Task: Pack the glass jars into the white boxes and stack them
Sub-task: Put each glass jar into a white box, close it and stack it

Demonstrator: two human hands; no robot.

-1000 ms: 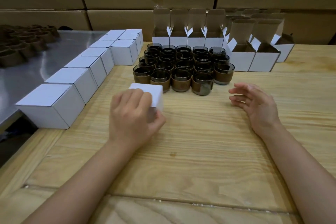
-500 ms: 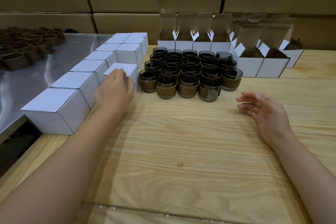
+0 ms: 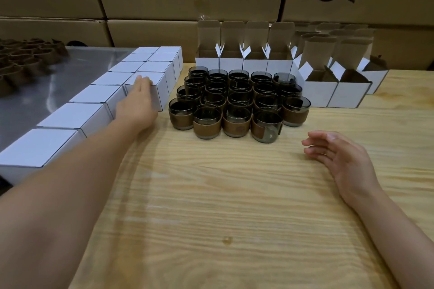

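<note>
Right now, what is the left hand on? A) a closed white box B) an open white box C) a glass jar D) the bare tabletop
A: the left hand lies with straight fingers on top of a closed white box, just left of the glass jars.

The wood table (image 3: 211,195) holds a bunch of dark jars (image 3: 237,103) in the middle. Behind them stand open boxes (image 3: 256,63). At the left, two rows of shut boxes (image 3: 94,94) run beside a metal top (image 3: 58,73) with brown rings (image 3: 21,61).
</note>
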